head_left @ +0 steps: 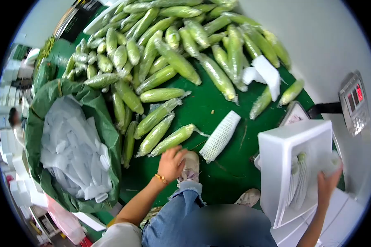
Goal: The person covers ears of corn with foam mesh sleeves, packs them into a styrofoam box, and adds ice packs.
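Note:
My left hand (172, 165) is open, its fingers partly bent, just below a film-wrapped ear of green corn (174, 140) and over my shoe (190, 164). It holds nothing that I can see. My right hand (328, 183) is at the right side of a white foam box (272, 173), closed on a blurred, pale ear of corn in a foam net (330, 163). Inside the box, other net-sleeved ears (300, 181) lie side by side. Between my hands, one ear in a white foam net sleeve (220, 137) lies on the green surface (230, 181).
A large heap of film-wrapped corn (173, 57) covers the far side. At left stands a green sack (115, 160) full of flat white foam sleeves (74, 152). Loose white sleeves (268, 74) lie far right. A scale display (355, 101) stands beside the box.

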`<state>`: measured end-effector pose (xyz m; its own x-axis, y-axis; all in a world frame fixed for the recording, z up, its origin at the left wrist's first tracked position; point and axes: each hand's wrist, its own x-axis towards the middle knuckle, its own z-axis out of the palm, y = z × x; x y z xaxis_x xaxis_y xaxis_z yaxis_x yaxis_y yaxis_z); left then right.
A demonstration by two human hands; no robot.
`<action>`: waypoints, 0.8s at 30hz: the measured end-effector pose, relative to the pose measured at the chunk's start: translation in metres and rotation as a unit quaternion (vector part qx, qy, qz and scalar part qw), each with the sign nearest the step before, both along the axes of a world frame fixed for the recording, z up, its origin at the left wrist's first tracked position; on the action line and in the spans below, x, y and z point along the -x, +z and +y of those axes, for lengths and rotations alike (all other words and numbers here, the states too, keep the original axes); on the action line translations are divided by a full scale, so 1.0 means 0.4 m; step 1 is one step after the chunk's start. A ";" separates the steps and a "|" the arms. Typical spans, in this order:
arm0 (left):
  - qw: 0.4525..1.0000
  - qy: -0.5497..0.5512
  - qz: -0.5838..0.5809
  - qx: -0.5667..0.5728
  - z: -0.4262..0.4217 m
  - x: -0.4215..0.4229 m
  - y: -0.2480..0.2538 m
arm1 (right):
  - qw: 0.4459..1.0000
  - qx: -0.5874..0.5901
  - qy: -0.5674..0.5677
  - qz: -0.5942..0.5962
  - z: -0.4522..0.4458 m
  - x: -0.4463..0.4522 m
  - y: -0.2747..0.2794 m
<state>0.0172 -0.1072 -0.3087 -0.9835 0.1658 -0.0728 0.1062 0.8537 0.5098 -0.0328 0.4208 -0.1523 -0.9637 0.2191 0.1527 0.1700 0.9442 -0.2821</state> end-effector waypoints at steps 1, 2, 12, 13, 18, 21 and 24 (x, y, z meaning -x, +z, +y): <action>0.999 0.037 -0.003 0.013 -0.029 0.009 -0.020 | 0.999 -0.008 -0.019 0.040 0.003 -0.023 0.041; 0.997 0.069 -0.004 0.027 -0.059 0.020 -0.048 | 0.992 0.084 -0.049 0.076 -0.037 -0.032 0.097; 0.993 0.117 -0.013 0.018 -0.117 0.054 -0.118 | 0.827 0.396 0.335 -0.218 -0.808 0.218 -0.169; 0.991 0.130 -0.011 0.001 -0.123 0.048 -0.111 | 0.816 0.439 0.305 -0.220 -0.875 0.241 -0.238; 0.980 0.192 0.026 -0.053 -0.214 0.033 -0.066 | 0.891 0.356 0.214 -0.183 -1.029 0.284 -0.434; 0.970 0.233 0.042 -0.060 -0.270 0.048 -0.064 | 0.905 0.333 0.245 -0.099 -1.023 0.236 -0.425; 0.945 0.301 0.023 -0.126 -0.293 0.085 -0.091 | 0.926 0.285 0.227 -0.103 -0.938 0.160 -0.462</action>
<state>-0.0166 -0.2245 -0.3451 -0.9064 -0.4181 -0.0601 -0.3324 0.6183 0.7122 -0.0970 0.0455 -0.3371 -0.9721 -0.2268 -0.0594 -0.1027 0.6395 -0.7619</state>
